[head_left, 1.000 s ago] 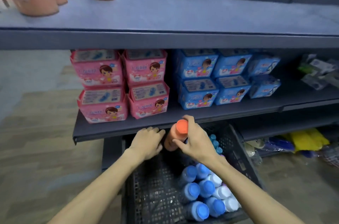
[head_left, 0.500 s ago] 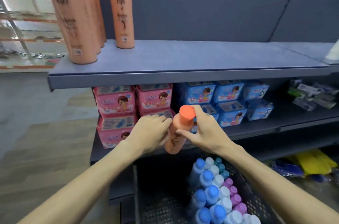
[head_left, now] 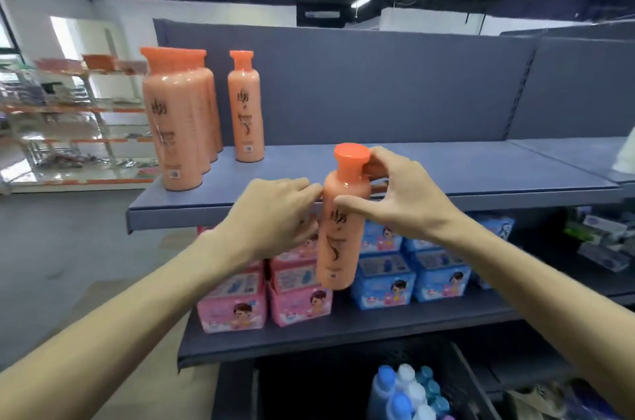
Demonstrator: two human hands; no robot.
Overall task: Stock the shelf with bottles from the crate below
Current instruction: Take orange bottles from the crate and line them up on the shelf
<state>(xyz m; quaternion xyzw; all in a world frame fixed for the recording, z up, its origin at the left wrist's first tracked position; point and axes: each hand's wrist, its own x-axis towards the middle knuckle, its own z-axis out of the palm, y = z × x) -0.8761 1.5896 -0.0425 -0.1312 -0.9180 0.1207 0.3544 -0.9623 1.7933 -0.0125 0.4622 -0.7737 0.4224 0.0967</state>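
Head view: both hands are raised in front of the top shelf (head_left: 446, 175), with one orange bottle (head_left: 338, 230) between them. The bottle is upright, slightly tilted, off any surface; its cap (head_left: 351, 153) is level with the shelf board and its base hangs in front of the boxes one level down.

Right hand (head_left: 405, 199): thumb across the front of the bottle's shoulder, fingers curled round the neck from behind, just under the cap. Grip is clamped on the bottle.

Left hand (head_left: 275, 216): fingers bent, tips touching the bottle's left side near the shoulder. Cannot tell whether they wrap behind it or only press against it.

Top shelf, left end: a front-to-back row of matching orange bottles (head_left: 178, 120) at the edge, and a single bottle (head_left: 245, 110) standing further back, just beside the row. To their right the board is bare blue-grey.

Middle shelf (head_left: 343, 333): pink boxes (head_left: 264, 296) stacked on the left, blue boxes (head_left: 409, 268) stacked on the right, touching side by side.

Below: dark crate (head_left: 457, 381) under the middle shelf, holding small blue and white bottles (head_left: 405, 392) packed upright.
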